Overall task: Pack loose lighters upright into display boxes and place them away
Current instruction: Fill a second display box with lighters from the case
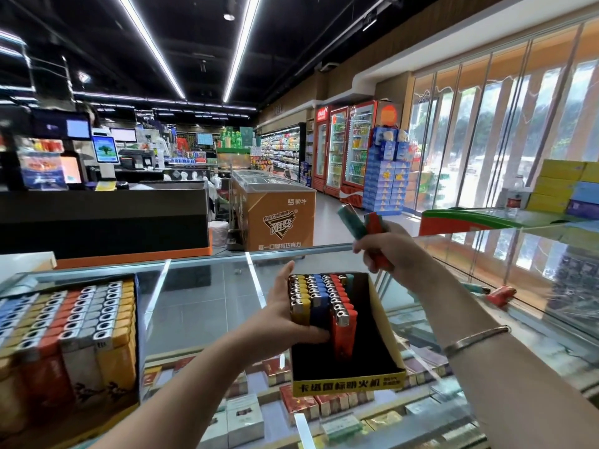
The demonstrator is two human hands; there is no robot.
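A black display box (382,380) with a yellow front strip rests on the glass counter, part filled with upright yellow, blue and red lighters (324,299). My left hand (291,315) grips the box's left side, thumb across the front lighters. Above the box's far right corner, my right hand (385,251) holds a green lighter (351,223) and a red lighter (376,234) in the air. The box's right half is bare. Two loose lighters, one red (500,294) and one green (476,289), lie on the counter to the right.
A full display box of lighters (71,335) stands at the left on the glass counter (201,296). Cigarette packs show under the glass. Yellow and blue cartons (564,186) are stacked at the far right. A checkout counter and freezers stand beyond.
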